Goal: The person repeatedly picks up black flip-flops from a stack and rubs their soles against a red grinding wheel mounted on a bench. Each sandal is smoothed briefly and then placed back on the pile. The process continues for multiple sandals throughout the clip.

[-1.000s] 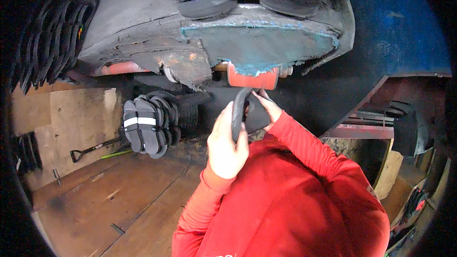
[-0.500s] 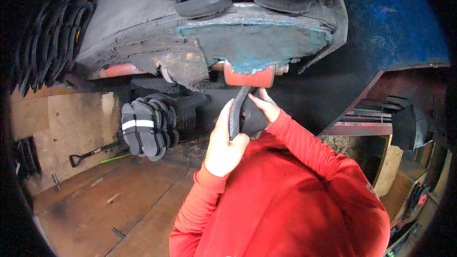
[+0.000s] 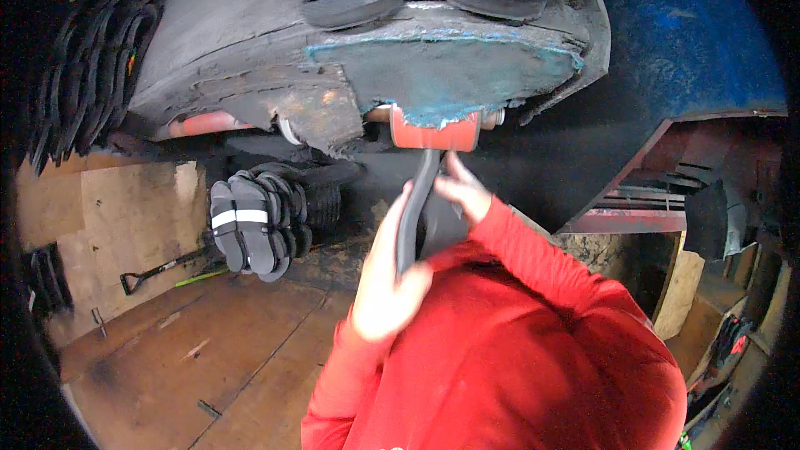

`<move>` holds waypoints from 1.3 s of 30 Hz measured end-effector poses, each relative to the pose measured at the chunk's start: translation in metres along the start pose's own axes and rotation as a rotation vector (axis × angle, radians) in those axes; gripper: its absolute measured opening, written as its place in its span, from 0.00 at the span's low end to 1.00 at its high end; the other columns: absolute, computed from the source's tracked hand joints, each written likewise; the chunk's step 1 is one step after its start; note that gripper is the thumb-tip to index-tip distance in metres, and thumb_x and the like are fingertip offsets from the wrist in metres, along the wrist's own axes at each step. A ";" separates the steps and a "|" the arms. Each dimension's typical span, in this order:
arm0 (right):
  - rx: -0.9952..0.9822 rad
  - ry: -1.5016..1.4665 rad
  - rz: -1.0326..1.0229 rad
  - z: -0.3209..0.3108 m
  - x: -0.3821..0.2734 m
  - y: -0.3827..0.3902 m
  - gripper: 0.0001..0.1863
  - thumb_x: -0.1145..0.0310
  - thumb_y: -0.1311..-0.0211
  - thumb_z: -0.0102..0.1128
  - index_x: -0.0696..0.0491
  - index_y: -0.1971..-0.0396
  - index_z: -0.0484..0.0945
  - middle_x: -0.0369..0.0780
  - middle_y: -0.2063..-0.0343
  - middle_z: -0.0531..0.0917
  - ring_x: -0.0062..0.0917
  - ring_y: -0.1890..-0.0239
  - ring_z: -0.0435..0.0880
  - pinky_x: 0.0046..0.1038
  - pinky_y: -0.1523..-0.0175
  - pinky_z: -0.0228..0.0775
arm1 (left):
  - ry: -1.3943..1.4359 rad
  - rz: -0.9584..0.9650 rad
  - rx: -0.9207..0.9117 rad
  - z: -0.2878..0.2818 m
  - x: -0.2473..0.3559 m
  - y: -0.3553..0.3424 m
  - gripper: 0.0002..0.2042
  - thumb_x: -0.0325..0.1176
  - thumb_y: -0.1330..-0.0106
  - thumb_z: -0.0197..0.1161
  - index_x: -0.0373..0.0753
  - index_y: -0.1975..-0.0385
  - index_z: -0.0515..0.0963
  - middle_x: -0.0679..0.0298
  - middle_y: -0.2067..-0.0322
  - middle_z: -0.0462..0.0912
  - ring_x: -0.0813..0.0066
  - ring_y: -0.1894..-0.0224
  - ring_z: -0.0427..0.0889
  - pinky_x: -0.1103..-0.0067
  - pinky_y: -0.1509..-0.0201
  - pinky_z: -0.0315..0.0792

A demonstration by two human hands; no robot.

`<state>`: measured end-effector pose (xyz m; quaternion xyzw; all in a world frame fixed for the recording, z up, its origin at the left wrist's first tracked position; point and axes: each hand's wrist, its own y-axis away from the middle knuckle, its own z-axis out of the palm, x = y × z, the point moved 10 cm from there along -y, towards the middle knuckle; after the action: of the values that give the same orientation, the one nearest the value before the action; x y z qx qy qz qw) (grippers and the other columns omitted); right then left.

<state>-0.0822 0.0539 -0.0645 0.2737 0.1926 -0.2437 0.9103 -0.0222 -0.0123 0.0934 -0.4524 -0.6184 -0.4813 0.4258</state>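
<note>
A dark foam footwear sole [image 3: 414,221] is held edge-on between my two hands, its upper end at the underside of an orange drum [image 3: 433,135] on a metal shaft. My left hand [image 3: 383,283], slightly blurred, is closed along the sole's left side. My right hand [image 3: 465,187] grips its right side near the top. Above the drum is a dust-coated machine housing [image 3: 225,50] with a ragged teal patch [image 3: 450,71]; loose black soles [image 3: 350,8] lie on top of it.
Black soles [image 3: 83,67] hang in rows at upper left. Grey sandals with white straps [image 3: 242,217] are bunched left of my hands. A long-handled tool [image 3: 154,273] is by the plywood wall, above a board floor [image 3: 192,342]. A blue metal panel [image 3: 692,33] and wooden shelving [image 3: 683,283] are at right.
My left hand has moved down compared with half a second ago, and the lower end of the sole has swung down and slightly left. Its top stays at the drum.
</note>
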 end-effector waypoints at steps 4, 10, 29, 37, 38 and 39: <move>0.052 -0.029 -0.023 -0.019 -0.008 -0.014 0.27 0.69 0.26 0.53 0.47 0.30 0.58 0.38 0.47 0.77 0.27 0.51 0.83 0.33 0.49 0.80 | 0.090 -0.029 -0.001 -0.001 -0.045 -0.012 0.38 0.19 0.47 0.51 0.30 0.29 0.57 0.52 0.36 0.68 0.65 0.32 0.66 0.74 0.28 0.57; -0.037 -0.038 -0.071 -0.015 0.007 0.002 0.31 0.71 0.26 0.53 0.44 0.28 0.55 0.40 0.51 0.80 0.29 0.50 0.83 0.33 0.44 0.78 | 0.014 0.035 0.017 -0.005 -0.034 0.024 0.40 0.19 0.49 0.53 0.31 0.29 0.56 0.47 0.36 0.69 0.59 0.32 0.68 0.72 0.29 0.60; 0.036 0.185 0.107 -0.013 0.015 0.008 0.45 0.75 0.35 0.62 0.41 0.25 0.45 0.46 0.45 0.76 0.33 0.46 0.80 0.37 0.38 0.72 | -0.080 0.031 0.029 -0.005 -0.059 0.066 0.42 0.20 0.50 0.54 0.32 0.27 0.54 0.45 0.32 0.63 0.50 0.28 0.63 0.68 0.26 0.57; -0.042 0.941 -0.365 0.022 0.023 0.028 0.76 0.68 0.60 0.82 0.46 0.24 0.24 0.48 0.34 0.65 0.33 0.33 0.67 0.35 0.36 0.71 | 0.323 0.135 -0.016 0.001 -0.141 0.047 0.41 0.26 0.35 0.66 0.34 0.25 0.48 0.53 0.28 0.57 0.62 0.27 0.58 0.68 0.26 0.57; -0.071 0.868 -0.338 0.019 0.024 0.025 0.75 0.69 0.59 0.82 0.47 0.24 0.25 0.47 0.35 0.66 0.32 0.35 0.69 0.35 0.36 0.71 | 0.384 0.009 -0.001 0.003 -0.152 0.023 0.40 0.26 0.34 0.65 0.34 0.25 0.48 0.53 0.30 0.60 0.64 0.30 0.63 0.70 0.28 0.60; -0.100 0.795 -0.311 0.017 0.023 0.023 0.74 0.70 0.58 0.82 0.47 0.23 0.25 0.47 0.36 0.68 0.32 0.36 0.70 0.35 0.37 0.72 | 0.456 -0.030 -0.005 0.005 -0.152 0.001 0.39 0.26 0.33 0.64 0.34 0.25 0.49 0.54 0.32 0.64 0.66 0.33 0.67 0.71 0.30 0.63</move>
<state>-0.0472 0.0527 -0.0534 0.2694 0.5790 -0.2441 0.7298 0.0131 -0.0303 -0.0537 -0.3236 -0.5115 -0.5788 0.5465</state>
